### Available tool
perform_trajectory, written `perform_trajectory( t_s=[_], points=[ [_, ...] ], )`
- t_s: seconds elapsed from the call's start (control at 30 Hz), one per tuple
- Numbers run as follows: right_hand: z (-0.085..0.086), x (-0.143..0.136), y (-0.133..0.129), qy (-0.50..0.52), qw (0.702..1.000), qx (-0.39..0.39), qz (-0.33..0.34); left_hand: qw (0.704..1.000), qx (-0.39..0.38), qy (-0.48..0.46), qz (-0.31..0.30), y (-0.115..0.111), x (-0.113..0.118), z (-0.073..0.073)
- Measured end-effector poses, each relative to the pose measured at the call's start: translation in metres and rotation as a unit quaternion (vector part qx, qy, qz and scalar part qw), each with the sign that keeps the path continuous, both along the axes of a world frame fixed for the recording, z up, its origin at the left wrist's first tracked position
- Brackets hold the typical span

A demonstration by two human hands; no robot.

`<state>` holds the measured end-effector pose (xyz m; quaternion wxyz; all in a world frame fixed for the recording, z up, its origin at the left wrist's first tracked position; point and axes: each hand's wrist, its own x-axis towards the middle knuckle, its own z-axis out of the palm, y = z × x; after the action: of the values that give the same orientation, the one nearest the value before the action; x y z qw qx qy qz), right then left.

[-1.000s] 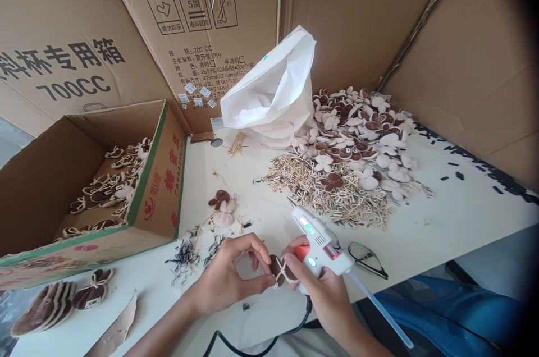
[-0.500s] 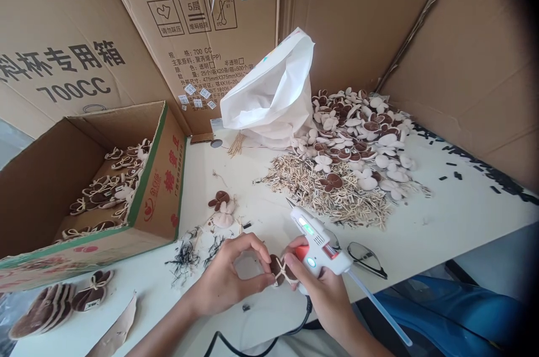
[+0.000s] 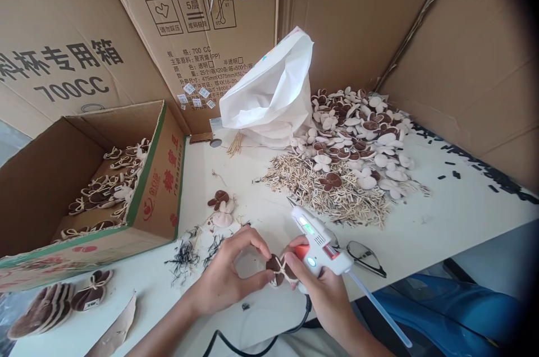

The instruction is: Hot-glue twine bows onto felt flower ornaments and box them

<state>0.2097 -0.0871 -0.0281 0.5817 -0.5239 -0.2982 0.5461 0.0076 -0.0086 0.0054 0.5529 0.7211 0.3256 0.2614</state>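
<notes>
A small brown fabric bow shape [image 3: 275, 264] with a cream cord crossed over its middle is held low in the centre of the head view. My left hand [image 3: 225, 275] pinches its left edge between thumb and fingertips. My right hand [image 3: 332, 292] is wrapped around a white glue gun [image 3: 316, 236], while its thumb and forefinger also grip the bow's right side. The gun's nozzle points up and left, away from the bow. Its lights glow, and a clear glue stick [image 3: 381, 309] sticks out at the back. A small white label shows on the bow's lower left.
Brown and pale fabric pieces [image 3: 387, 160] and short cord bits [image 3: 337, 205] are heaped beside a white bag [image 3: 269, 104]. An open carton [image 3: 155, 188] holds corded pieces at left. Glasses [image 3: 366, 259] lie right of the gun. A black cable [image 3: 252, 352] runs along the near edge.
The left fingertips have shifted slightly on the bow, and more of its left edge shows. The glue gun stays in the right hand, and the whole view has shifted a little.
</notes>
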Motion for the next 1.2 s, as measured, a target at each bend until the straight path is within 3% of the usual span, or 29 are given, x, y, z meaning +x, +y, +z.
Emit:
perform_trajectory(
  t_s=[0.23,0.4,0.63,0.93,1.2],
  points=[
    [0.003,-0.002,0.0,0.03,0.999,0.0,-0.03,0.999,0.032,0.037,0.003,0.0,-0.002,0.0],
    [0.012,-0.01,0.001,0.042,0.997,-0.004,-0.07,0.999,-0.007,0.039,-0.029,-0.002,-0.002,-0.005],
    [0.009,-0.008,0.0,0.026,0.998,0.013,-0.049,0.997,-0.03,0.053,-0.046,-0.003,0.007,0.001],
    [0.008,-0.011,-0.002,-0.02,0.996,0.016,-0.085,0.994,-0.027,0.102,0.013,-0.005,0.003,-0.013],
    [0.008,-0.013,-0.002,-0.023,0.996,0.016,-0.089,0.99,0.032,0.14,0.014,-0.002,0.002,-0.016]
  ],
)
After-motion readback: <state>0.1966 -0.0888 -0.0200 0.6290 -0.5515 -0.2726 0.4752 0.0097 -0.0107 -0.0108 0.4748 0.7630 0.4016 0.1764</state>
